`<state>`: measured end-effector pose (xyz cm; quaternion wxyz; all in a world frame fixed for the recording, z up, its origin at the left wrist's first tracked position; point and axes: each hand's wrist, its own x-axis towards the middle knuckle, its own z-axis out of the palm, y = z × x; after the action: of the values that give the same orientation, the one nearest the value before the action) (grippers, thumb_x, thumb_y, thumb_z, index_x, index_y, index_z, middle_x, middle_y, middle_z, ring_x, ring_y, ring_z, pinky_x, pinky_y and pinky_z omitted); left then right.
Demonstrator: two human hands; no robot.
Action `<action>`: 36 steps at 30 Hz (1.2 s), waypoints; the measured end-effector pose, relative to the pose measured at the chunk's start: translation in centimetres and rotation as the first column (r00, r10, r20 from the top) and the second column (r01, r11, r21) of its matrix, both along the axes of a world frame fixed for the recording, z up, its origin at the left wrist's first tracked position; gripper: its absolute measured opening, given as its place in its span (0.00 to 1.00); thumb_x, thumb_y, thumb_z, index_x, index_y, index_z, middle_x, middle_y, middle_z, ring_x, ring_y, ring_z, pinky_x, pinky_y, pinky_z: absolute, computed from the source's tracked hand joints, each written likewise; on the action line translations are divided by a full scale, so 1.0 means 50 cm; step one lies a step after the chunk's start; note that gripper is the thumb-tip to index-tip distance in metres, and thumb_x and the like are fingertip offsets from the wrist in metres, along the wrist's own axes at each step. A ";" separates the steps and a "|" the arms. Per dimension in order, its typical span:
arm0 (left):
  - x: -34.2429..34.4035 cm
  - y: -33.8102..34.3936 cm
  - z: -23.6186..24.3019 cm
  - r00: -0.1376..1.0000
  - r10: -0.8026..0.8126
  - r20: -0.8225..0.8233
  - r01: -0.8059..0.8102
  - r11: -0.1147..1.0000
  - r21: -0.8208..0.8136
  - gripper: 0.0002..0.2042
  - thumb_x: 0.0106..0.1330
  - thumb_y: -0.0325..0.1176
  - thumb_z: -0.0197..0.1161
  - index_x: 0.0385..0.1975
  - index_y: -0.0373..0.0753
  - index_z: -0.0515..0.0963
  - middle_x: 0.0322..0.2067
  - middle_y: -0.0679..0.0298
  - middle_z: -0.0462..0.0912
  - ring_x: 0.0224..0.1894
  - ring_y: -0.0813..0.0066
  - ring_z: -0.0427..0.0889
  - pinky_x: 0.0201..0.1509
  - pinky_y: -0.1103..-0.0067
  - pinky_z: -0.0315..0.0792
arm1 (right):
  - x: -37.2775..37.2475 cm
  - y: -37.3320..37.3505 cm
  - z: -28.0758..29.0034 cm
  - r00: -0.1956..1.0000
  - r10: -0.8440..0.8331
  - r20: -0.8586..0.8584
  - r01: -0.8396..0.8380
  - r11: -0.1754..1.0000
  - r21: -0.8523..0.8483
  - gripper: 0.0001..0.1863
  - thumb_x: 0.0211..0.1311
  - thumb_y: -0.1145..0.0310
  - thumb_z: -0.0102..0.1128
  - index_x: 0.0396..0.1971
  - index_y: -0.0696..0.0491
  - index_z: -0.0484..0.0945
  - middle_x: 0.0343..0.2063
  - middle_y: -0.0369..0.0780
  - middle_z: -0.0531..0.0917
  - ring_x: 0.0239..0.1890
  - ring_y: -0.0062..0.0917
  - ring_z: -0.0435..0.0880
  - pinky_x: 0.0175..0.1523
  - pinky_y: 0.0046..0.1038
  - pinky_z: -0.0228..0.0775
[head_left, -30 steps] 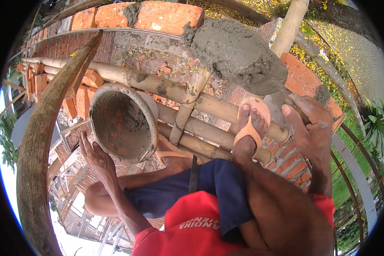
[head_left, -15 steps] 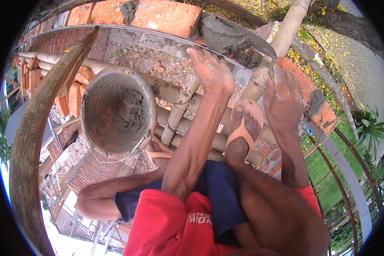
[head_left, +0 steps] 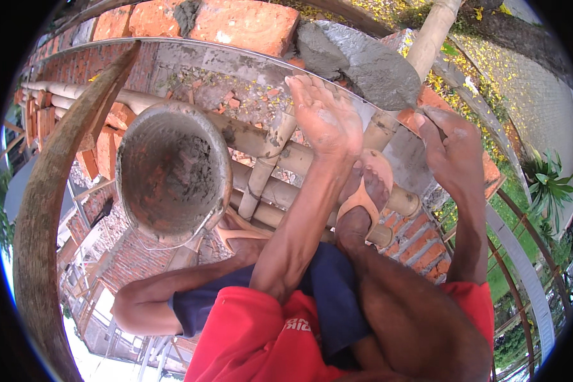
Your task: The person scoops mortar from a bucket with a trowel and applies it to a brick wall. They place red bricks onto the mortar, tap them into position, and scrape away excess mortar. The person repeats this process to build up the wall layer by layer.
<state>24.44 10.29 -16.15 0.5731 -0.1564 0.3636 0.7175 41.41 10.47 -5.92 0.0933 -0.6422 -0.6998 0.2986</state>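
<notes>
My right hand (head_left: 453, 148) is closed round the mostly hidden handle of a trowel. The trowel's broad blade (head_left: 388, 76) is coated in wet grey mortar and lies over the top of the brick wall. Beside it, a lump of mortar (head_left: 318, 49) sits against the end of an orange brick (head_left: 245, 27). My left hand (head_left: 328, 121) is held just on my side of the wall, fingers stretched out and holding nothing. A taut thin line (head_left: 254, 56) runs along the wall's edge by its fingertips. Part of another brick (head_left: 492, 169) shows behind my right wrist.
A mortar-smeared bucket (head_left: 223, 149) with some mortar inside stands to the left. Bamboo poles (head_left: 299, 159) lie under my sandalled feet. A curved wooden post (head_left: 41, 210) rises at far left; a bamboo pole (head_left: 433, 38) slants at upper right. Stacked bricks (head_left: 105, 153) lie behind the bucket.
The trowel blade has turned, now showing a smooth mortar-coated face over the wall top. My right hand has shifted right and slightly down. My left hand has moved slightly right, its fingers more spread.
</notes>
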 end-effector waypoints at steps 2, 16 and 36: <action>-0.006 0.000 -0.004 1.000 0.003 -0.005 -0.003 1.000 0.027 0.17 0.80 0.57 0.52 0.55 0.54 0.71 0.52 0.78 0.70 0.51 0.82 0.66 0.61 0.76 0.61 | -0.007 0.004 -0.009 1.000 0.021 -0.002 -0.021 1.000 -0.010 0.12 0.68 0.66 0.61 0.32 0.60 0.82 0.25 0.53 0.81 0.30 0.50 0.82 0.39 0.46 0.72; -0.054 0.016 0.004 0.997 0.031 0.065 -0.035 0.997 0.064 0.17 0.81 0.56 0.49 0.43 0.50 0.76 0.38 0.72 0.76 0.37 0.76 0.71 0.45 0.75 0.67 | 0.066 0.077 -0.033 0.972 0.010 -0.233 -0.082 0.949 -0.304 0.13 0.71 0.65 0.64 0.36 0.63 0.86 0.21 0.35 0.80 0.25 0.14 0.74 0.31 0.26 0.67; -0.039 -0.037 -0.036 0.993 -0.055 -0.103 0.038 0.987 -0.158 0.30 0.80 0.55 0.45 0.73 0.43 0.62 0.68 0.64 0.69 0.72 0.65 0.65 0.79 0.65 0.54 | -0.265 -0.066 0.006 0.840 0.520 -0.156 -0.393 0.780 0.487 0.18 0.59 0.73 0.69 0.49 0.62 0.83 0.36 0.45 0.84 0.35 0.38 0.85 0.40 0.35 0.80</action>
<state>22.51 8.42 -17.94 0.5554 -0.1534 0.4525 0.6806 28.18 7.19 -5.61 0.2571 -0.3642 -0.8634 0.2362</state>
